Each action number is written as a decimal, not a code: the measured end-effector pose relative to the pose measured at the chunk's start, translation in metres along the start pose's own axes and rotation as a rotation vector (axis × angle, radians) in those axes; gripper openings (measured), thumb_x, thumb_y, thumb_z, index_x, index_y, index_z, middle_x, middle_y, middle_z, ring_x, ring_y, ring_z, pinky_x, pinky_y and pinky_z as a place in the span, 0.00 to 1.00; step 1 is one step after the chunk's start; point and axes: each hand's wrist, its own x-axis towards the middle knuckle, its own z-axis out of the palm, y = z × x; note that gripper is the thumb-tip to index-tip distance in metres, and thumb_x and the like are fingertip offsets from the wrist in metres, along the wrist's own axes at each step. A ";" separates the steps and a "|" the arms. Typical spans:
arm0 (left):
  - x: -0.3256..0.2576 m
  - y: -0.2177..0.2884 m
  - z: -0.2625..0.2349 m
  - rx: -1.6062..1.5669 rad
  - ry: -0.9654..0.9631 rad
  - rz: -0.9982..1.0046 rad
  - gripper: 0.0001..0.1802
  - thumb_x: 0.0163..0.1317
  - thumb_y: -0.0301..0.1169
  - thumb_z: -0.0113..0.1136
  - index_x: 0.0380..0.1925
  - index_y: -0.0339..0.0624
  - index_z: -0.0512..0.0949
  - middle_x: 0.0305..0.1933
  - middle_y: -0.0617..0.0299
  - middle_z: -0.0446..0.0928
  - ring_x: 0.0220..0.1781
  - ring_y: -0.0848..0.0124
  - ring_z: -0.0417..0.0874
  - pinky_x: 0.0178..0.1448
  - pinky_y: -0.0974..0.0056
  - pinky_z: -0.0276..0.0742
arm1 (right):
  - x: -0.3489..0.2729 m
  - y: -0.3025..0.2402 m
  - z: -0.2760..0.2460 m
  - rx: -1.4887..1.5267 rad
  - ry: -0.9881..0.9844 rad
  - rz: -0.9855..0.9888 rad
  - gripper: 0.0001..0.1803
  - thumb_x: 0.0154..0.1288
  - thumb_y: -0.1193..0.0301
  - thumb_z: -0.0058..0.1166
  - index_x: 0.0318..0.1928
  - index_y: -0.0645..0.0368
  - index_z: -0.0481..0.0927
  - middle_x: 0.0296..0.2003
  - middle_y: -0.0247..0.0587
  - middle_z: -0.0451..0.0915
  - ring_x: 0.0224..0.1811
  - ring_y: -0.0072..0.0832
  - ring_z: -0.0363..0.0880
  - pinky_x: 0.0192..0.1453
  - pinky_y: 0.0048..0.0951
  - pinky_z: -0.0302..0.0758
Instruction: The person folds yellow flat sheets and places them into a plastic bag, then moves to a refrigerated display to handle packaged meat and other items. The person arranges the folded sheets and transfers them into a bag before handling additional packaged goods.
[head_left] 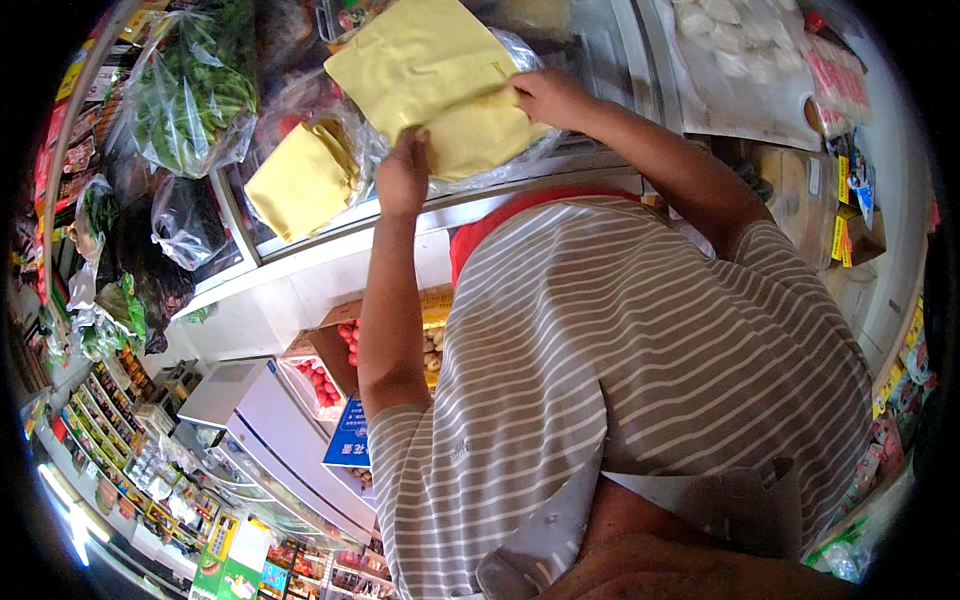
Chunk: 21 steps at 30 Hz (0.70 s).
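A large, floppy yellow sheet that looks like tofu skin point(420, 65) spreads across the counter in front of me. My left hand point(403, 175) pinches its near edge between thumb and fingers. At the right, the fingers of my right hand point(550, 98) close on the edge of the same sheet. Beneath it lies a stack of similar yellow sheets point(485, 140), with clear plastic point(540, 150) around its border. To the left of my left hand rests a folded pile of yellow sheets point(302, 182), apart from both hands.
Bagged leafy greens point(190, 100) occupy the far left. White blocks point(730, 35) sit on a pale cloth point(725, 105) at the right, beside pink-and-white packs point(838, 85). Below the counter edge point(330, 232) are a carton of red produce point(320, 385) and a white chest freezer point(290, 430).
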 end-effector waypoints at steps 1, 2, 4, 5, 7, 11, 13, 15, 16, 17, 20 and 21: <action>0.017 -0.001 -0.003 0.056 -0.001 -0.015 0.18 0.72 0.43 0.55 0.57 0.51 0.76 0.33 0.46 0.83 0.35 0.45 0.86 0.38 0.46 0.79 | 0.018 -0.004 -0.002 -0.077 -0.005 0.060 0.14 0.66 0.64 0.58 0.44 0.61 0.82 0.35 0.55 0.84 0.37 0.47 0.85 0.44 0.45 0.79; 0.031 -0.001 -0.007 0.111 -0.001 -0.030 0.20 0.72 0.44 0.56 0.60 0.52 0.73 0.33 0.49 0.84 0.35 0.48 0.87 0.37 0.47 0.80 | 0.029 -0.006 -0.004 -0.154 -0.010 0.119 0.15 0.66 0.62 0.59 0.44 0.62 0.82 0.35 0.55 0.84 0.38 0.47 0.85 0.45 0.45 0.79; 0.044 0.005 -0.012 0.029 -0.086 -0.167 0.30 0.66 0.43 0.64 0.65 0.49 0.69 0.35 0.51 0.85 0.37 0.52 0.87 0.40 0.50 0.81 | 0.034 0.000 -0.002 -0.169 0.080 0.097 0.20 0.63 0.57 0.62 0.47 0.59 0.81 0.37 0.50 0.84 0.38 0.48 0.84 0.45 0.46 0.79; 0.042 0.006 -0.013 0.075 -0.063 -0.155 0.34 0.63 0.43 0.67 0.66 0.48 0.68 0.37 0.51 0.85 0.38 0.53 0.87 0.42 0.50 0.82 | 0.036 0.002 -0.001 -0.177 0.125 0.084 0.22 0.62 0.55 0.64 0.48 0.58 0.80 0.37 0.48 0.85 0.38 0.48 0.84 0.45 0.47 0.79; 0.029 -0.002 -0.006 0.123 0.049 -0.117 0.40 0.57 0.45 0.71 0.67 0.47 0.67 0.47 0.49 0.82 0.46 0.47 0.84 0.44 0.48 0.80 | 0.020 -0.002 0.000 -0.199 0.261 -0.047 0.22 0.60 0.55 0.66 0.47 0.57 0.80 0.43 0.47 0.83 0.44 0.47 0.83 0.49 0.46 0.78; -0.006 0.017 0.015 0.215 0.111 0.509 0.37 0.53 0.38 0.73 0.63 0.47 0.71 0.55 0.52 0.77 0.55 0.48 0.79 0.57 0.49 0.77 | -0.029 0.003 0.008 -0.313 0.097 -0.341 0.16 0.62 0.61 0.63 0.44 0.58 0.79 0.51 0.45 0.77 0.56 0.41 0.78 0.54 0.44 0.77; -0.010 0.023 0.023 0.173 0.087 0.476 0.30 0.54 0.36 0.72 0.58 0.47 0.77 0.57 0.51 0.77 0.58 0.47 0.77 0.62 0.48 0.74 | -0.027 0.015 0.015 -0.296 0.091 -0.403 0.14 0.63 0.63 0.61 0.45 0.57 0.80 0.52 0.42 0.76 0.57 0.40 0.77 0.55 0.43 0.77; -0.008 0.007 0.023 0.155 0.104 0.418 0.26 0.55 0.35 0.71 0.55 0.45 0.79 0.57 0.51 0.78 0.58 0.48 0.77 0.61 0.48 0.75 | -0.019 0.011 0.014 -0.303 0.175 -0.505 0.09 0.67 0.67 0.57 0.44 0.56 0.80 0.49 0.41 0.78 0.54 0.41 0.78 0.54 0.43 0.77; -0.011 -0.003 0.022 0.148 0.108 0.385 0.24 0.55 0.35 0.70 0.53 0.44 0.81 0.56 0.50 0.79 0.58 0.48 0.78 0.61 0.48 0.75 | -0.014 -0.002 0.011 -0.244 0.183 -0.510 0.09 0.67 0.67 0.57 0.44 0.56 0.80 0.48 0.41 0.79 0.52 0.41 0.79 0.53 0.42 0.77; -0.015 -0.015 0.021 0.035 0.128 0.312 0.18 0.58 0.33 0.69 0.48 0.41 0.83 0.48 0.51 0.83 0.51 0.54 0.83 0.57 0.52 0.78 | -0.008 -0.015 0.005 -0.183 0.188 -0.515 0.09 0.68 0.67 0.57 0.44 0.56 0.80 0.46 0.41 0.80 0.51 0.41 0.80 0.52 0.42 0.77; -0.028 -0.015 -0.020 -0.243 0.200 -0.039 0.13 0.59 0.32 0.70 0.44 0.42 0.85 0.40 0.55 0.85 0.40 0.59 0.86 0.49 0.58 0.80 | 0.007 -0.074 -0.028 -0.118 0.080 -0.418 0.11 0.68 0.64 0.58 0.44 0.56 0.81 0.38 0.42 0.83 0.43 0.43 0.83 0.48 0.42 0.78; -0.032 -0.017 -0.042 -0.266 0.311 -0.022 0.11 0.61 0.29 0.69 0.43 0.40 0.85 0.35 0.57 0.85 0.34 0.67 0.85 0.45 0.63 0.80 | 0.016 -0.094 -0.033 -0.093 0.027 -0.390 0.11 0.67 0.63 0.59 0.45 0.56 0.81 0.38 0.42 0.83 0.43 0.43 0.83 0.47 0.42 0.78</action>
